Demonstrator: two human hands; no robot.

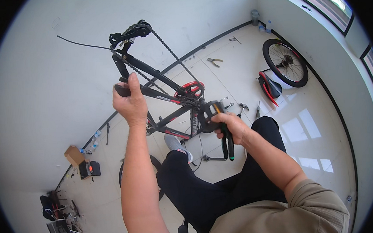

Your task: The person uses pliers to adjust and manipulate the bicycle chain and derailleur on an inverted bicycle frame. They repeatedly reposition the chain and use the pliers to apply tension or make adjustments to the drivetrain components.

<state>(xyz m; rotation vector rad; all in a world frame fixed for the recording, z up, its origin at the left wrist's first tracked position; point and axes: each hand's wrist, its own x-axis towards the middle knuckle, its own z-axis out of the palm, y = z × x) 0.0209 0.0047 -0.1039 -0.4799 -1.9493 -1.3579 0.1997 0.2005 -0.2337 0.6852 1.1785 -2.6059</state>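
A black bicycle frame (171,117) with red accents stands tilted before me. My left hand (130,101) is closed around one of its rear tubes, thumb upward. The chain (169,50) runs from the rear derailleur (137,30) down to the red chainring (191,89). A thin cable (84,45) sticks out to the left from the frame's rear end. My right hand (234,127) is closed on pliers (228,146) with black, green-tipped handles, right by the black pedal (212,109). The jaws of the pliers are hidden.
On the tiled floor lie yellow-handled pliers (215,62), an adjustable wrench (214,158), a hammer (243,108) and a screwdriver (258,109). A wheel (285,63) and a red-black saddle (270,89) are at the right. A cardboard box (73,155) stands left.
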